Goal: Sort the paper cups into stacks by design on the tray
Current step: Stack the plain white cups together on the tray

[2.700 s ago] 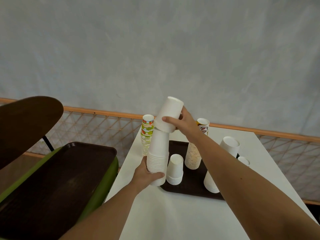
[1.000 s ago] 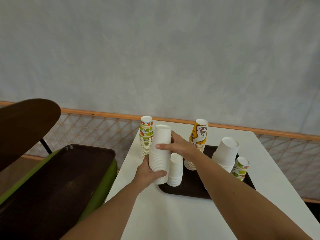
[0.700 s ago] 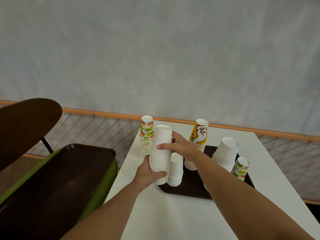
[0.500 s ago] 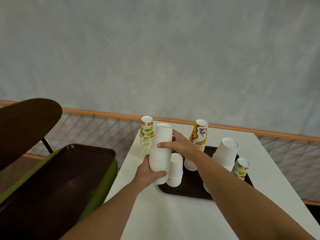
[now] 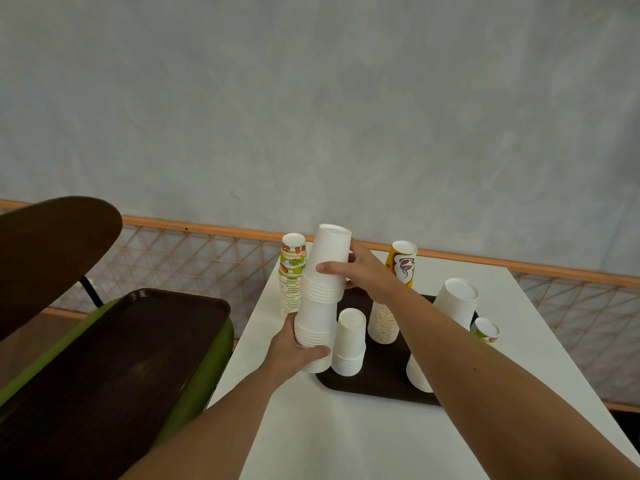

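A tall stack of plain white cups (image 5: 320, 306) stands upside down at the left edge of the dark brown tray (image 5: 381, 379). My left hand (image 5: 298, 348) grips the stack's lower part. My right hand (image 5: 360, 271) grips the upper group of white cups, which sits raised above the lower group. A short white stack (image 5: 349, 341) stands beside it on the tray. A yellow-and-brown printed stack (image 5: 393, 296) and another white stack (image 5: 450, 306) also stand on the tray. A fruit-print stack (image 5: 292, 271) stands behind on the white table (image 5: 346, 438).
A single fruit-print cup (image 5: 485, 331) sits at the tray's right side. Left of the table are a second dark tray (image 5: 104, 368) on a green seat and a dark rounded chair back (image 5: 45, 251). A lattice railing runs behind.
The upper white cups were pushed down onto the stack; since half a second ago my right hand has lifted them upward again. My left hand stays on the lower part.
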{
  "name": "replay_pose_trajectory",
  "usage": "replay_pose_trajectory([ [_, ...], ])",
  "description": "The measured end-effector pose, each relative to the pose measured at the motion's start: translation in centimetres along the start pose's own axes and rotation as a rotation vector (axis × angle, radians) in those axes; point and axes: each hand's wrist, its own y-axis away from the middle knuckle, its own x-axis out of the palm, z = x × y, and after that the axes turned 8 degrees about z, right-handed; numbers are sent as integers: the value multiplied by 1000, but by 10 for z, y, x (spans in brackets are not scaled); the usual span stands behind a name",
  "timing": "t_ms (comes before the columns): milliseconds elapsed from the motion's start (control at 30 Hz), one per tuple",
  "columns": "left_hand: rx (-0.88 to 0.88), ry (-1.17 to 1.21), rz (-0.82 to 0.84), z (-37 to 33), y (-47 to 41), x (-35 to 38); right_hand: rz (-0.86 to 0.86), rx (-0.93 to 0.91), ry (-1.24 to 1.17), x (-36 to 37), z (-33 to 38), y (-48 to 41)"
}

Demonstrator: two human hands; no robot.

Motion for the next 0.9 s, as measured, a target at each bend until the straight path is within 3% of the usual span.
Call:
replay_pose_trajectory([
  [467, -19, 22, 30, 13, -8, -1, -240, -75, -220, -22, 5, -2],
  [733, -49, 5, 44, 23, -11, 0, -436, -69, -167, -30, -19, -2],
  [900, -62, 15, 20, 29, -11, -4, -439, 15, -19, -23, -47, 1],
])
